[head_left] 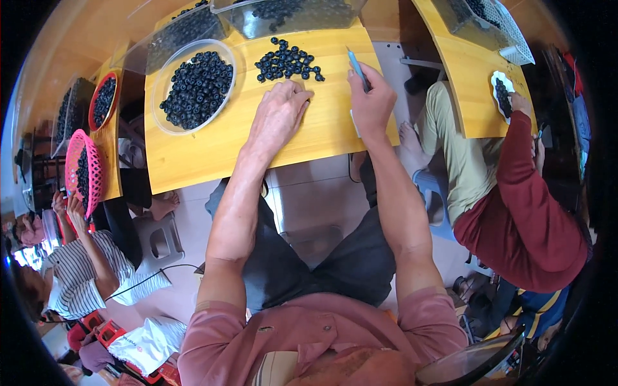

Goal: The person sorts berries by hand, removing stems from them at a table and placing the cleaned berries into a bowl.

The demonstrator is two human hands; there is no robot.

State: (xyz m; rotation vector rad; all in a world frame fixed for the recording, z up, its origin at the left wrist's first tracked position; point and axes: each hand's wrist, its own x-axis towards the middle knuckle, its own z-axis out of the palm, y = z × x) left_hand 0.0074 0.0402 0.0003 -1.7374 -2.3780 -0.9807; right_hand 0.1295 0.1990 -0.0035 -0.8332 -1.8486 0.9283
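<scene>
Left hand [282,108] on yellow wooden table [219,151], fingers bent, cannot tell if holding anything; loose round dark-blue berries [288,64] just beyond. Right hand [375,96] closed round thin blue pen-like tool [357,69]. Looks partway: many in clear round plastic bowl [162,72], small pile left.

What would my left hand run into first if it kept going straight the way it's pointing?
Most likely the loose pile of dark round berries just beyond the fingers of your left hand; exact clearance is hard to judge from this single view.
</scene>
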